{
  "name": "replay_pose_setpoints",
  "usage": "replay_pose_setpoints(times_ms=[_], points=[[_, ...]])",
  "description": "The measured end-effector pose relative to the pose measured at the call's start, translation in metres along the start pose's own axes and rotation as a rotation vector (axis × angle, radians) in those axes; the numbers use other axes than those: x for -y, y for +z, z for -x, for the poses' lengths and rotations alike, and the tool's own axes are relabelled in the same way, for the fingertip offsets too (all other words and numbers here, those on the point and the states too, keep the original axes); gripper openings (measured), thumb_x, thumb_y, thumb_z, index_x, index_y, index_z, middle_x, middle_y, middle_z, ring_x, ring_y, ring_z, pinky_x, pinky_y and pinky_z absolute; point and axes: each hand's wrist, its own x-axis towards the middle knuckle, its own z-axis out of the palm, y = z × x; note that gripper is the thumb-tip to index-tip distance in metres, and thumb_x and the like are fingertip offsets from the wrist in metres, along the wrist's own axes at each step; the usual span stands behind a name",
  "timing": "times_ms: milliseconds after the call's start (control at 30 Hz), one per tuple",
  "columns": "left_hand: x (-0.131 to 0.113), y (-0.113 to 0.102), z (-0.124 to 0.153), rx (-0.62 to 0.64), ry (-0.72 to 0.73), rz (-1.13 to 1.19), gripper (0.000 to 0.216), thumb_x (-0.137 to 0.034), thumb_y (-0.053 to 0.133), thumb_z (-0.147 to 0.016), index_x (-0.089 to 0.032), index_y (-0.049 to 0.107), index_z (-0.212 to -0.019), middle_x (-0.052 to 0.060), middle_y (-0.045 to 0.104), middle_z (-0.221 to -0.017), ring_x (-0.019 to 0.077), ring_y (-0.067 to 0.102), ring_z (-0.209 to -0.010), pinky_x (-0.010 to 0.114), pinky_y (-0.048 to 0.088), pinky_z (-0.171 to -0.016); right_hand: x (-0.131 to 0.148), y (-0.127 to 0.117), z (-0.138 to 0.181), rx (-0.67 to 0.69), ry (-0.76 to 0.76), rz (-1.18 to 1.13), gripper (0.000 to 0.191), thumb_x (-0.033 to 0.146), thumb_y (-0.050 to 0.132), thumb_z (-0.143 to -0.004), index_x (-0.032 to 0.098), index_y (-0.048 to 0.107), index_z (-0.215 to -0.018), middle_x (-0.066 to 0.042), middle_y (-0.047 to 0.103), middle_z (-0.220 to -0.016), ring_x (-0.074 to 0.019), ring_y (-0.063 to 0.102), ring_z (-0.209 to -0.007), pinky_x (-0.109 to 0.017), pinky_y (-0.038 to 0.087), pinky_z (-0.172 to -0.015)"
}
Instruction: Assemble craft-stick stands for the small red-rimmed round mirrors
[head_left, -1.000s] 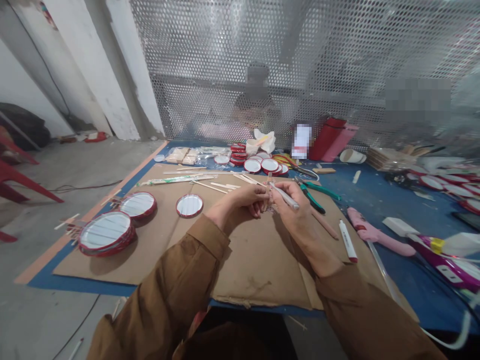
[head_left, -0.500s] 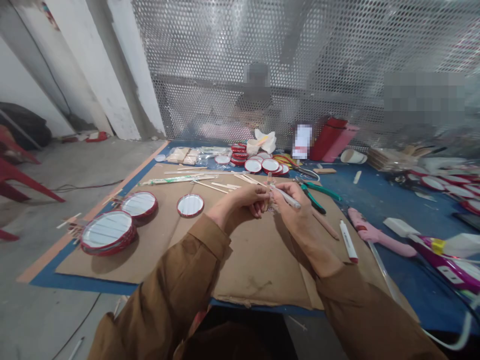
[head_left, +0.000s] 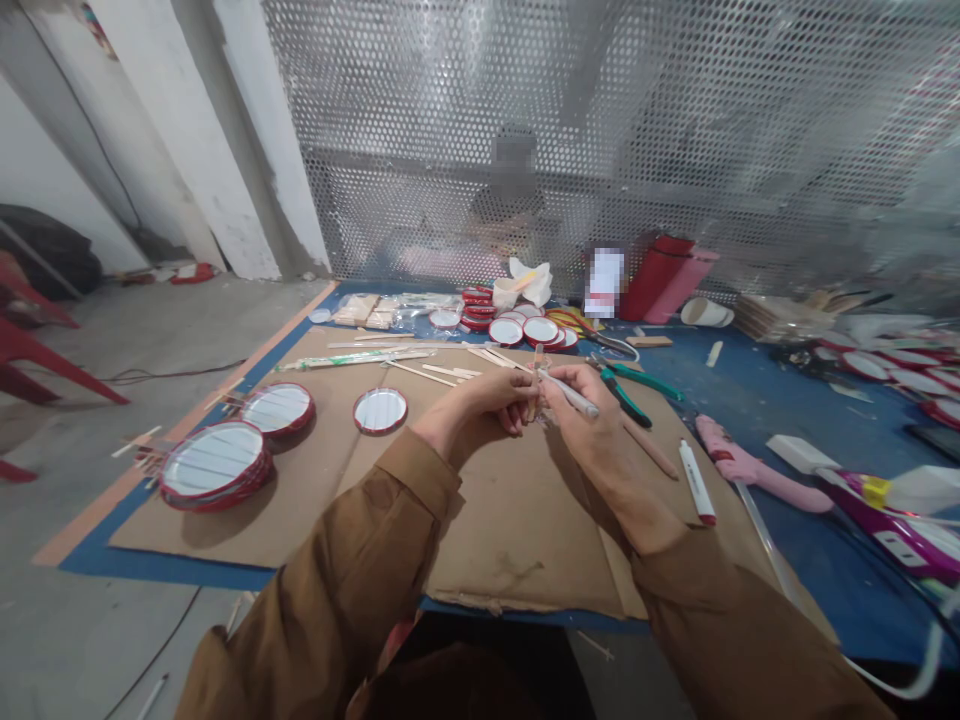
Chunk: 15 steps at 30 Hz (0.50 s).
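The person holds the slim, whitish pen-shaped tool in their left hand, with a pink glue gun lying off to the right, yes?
Not quite: the head view shows the slim, whitish pen-shaped tool in the right hand, not the left hand; the pink glue gun does lie off to the right.

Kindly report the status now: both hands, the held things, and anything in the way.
Left hand pinching thin wooden strip. Right hand gripping white pen, front end close to strip. Teal-handled pliers beside right hand, not between hands.
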Motion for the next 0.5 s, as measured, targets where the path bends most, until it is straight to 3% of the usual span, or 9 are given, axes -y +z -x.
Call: replay_pose_setpoints(times_ms=[167,500], points=[[-0.0022,0.0005,0.001,-0.008,-0.021,-0.007,0.027,-0.021,0.037,-0.105,-0.016,0.051,-0.082,-0.002,0.058,-0.061,0.0096,0.062,-0.046,0.017,0.049,-0.046,-0.0043,0.0003,-0.0005,-0.066,0.035,0.032,0.016,0.037,0.06,-0.088,0.021,0.063,-0.087,-0.002,0.069,-0.077,-0.0184,0.062,-0.066,-0.031,0.049,-0.062],[-0.0017,0.0006,0.0039,-0.007,0.015,-0.019,0.027,-0.023,0.039,-0.105,-0.015,0.052,-0.082,-0.002,0.06,-0.061,0.0071,0.061,-0.046,0.014,0.047,-0.047,0.0018,-0.0006,-0.0005,-0.013,0.0,0.005,0.017,0.038,0.06,-0.088,0.022,0.064,-0.089,-0.004,0.07,-0.081,-0.0203,0.064,-0.072,-0.032,0.051,-0.064]])
